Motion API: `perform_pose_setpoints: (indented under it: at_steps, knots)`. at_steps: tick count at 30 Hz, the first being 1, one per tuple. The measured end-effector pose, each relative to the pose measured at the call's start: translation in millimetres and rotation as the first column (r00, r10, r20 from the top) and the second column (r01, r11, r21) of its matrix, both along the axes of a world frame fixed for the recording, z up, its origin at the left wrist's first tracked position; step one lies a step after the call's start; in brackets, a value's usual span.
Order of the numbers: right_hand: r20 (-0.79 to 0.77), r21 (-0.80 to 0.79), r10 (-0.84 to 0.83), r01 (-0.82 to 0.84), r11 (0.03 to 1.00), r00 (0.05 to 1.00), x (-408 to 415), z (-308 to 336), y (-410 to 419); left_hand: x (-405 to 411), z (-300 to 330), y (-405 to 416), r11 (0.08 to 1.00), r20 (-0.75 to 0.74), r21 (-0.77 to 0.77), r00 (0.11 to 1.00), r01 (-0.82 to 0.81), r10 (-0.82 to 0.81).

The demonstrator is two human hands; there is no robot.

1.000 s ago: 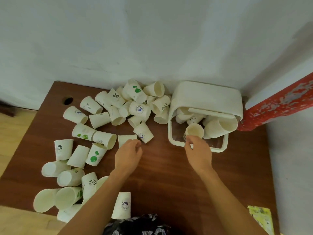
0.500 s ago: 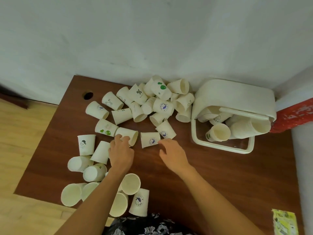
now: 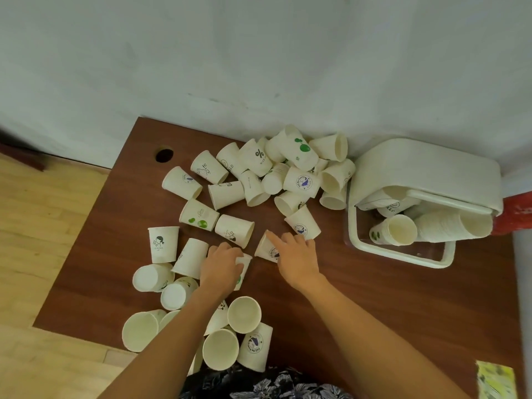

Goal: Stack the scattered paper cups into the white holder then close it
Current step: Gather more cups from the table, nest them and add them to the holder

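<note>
Both hands on tipped cups mid-table: left hand (image 3: 221, 266) grips one, right hand (image 3: 296, 254) fingers spread over another, white holder (image 3: 403, 254) open-mouthed to the right, nearer the right hand.
</note>
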State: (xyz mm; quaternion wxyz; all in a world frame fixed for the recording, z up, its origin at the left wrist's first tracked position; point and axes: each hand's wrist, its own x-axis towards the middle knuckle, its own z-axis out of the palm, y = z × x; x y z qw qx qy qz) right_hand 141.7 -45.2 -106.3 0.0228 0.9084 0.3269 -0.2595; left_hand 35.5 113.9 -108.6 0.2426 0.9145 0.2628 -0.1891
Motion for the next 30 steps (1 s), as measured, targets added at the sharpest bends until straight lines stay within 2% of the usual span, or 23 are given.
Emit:
perform_pose_setpoints:
  at_steps: [9,12,14,18,21,26,28,30]
  knots:
    - [-0.181,0.028,0.076,-0.073,0.997,0.981,-12.0,3.8,-7.4,2.1,10.5,-10.8,0.998,0.115,-0.046,0.993,0.043,-0.038]
    - [-0.210,0.078,-0.026,0.044,0.996,0.977,-15.1,4.9,-17.9,3.3,15.3,-15.3,0.997,0.126,-0.061,0.992,0.039,-0.031]
    - [-0.225,0.170,-0.146,0.187,0.968,0.963,-14.9,7.3,-31.2,7.0,22.0,-20.9,0.999,0.160,-0.046,0.987,0.021,-0.014]
    - [-0.230,0.323,-0.407,0.464,0.825,0.884,-10.4,24.3,-66.3,24.0,42.0,-38.2,0.999,0.302,0.046,0.953,0.022,-0.035]
    - [-0.229,0.429,-0.552,0.592,0.682,0.802,-4.4,46.9,-96.5,42.9,61.9,-61.6,1.000,0.385,-0.012,0.923,0.021,-0.014]
    - [-0.245,0.627,-0.697,0.659,0.416,0.674,7.6,75.7,-155.9,75.3,89.8,-106.9,0.991,0.499,-0.099,0.866,0.091,-0.030]
    - [-0.207,0.677,-0.732,0.635,0.372,0.649,19.0,85.6,-177.1,88.9,98.4,-123.9,0.987,0.525,-0.108,0.850,0.121,-0.047]
    - [-0.141,0.708,-0.751,0.596,0.379,0.645,32.9,92.2,-194.6,101.3,106.5,-140.3,0.985,0.556,-0.119,0.830,0.129,-0.041]
